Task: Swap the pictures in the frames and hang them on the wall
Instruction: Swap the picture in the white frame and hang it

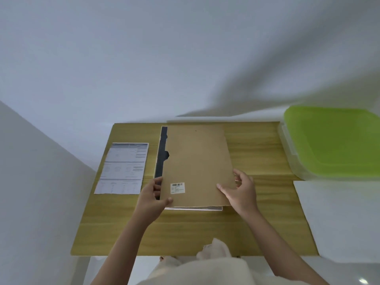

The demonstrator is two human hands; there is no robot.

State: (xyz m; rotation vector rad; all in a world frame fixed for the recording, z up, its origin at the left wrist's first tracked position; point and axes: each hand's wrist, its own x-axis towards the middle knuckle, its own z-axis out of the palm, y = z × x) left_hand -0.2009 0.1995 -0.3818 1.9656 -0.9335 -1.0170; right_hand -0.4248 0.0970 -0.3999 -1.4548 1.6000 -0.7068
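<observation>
A brown backing board [197, 161] with a small barcode label [177, 188] lies tilted over a picture frame on the wooden table [263, 229]. The frame's dark inside [161, 157] shows along the board's left edge, and its pale near rim [195, 208] peeks out below. My left hand [153, 197] grips the board's near left corner. My right hand [240, 191] holds its near right edge, thumb on top. A printed sheet [123, 168] lies flat to the left of the frame.
A clear plastic box with a green lid [333, 140] stands at the table's far right. A white surface [337, 219] adjoins the table on the right. Bare white walls rise behind and to the left. My pale garment [205, 268] is at the bottom.
</observation>
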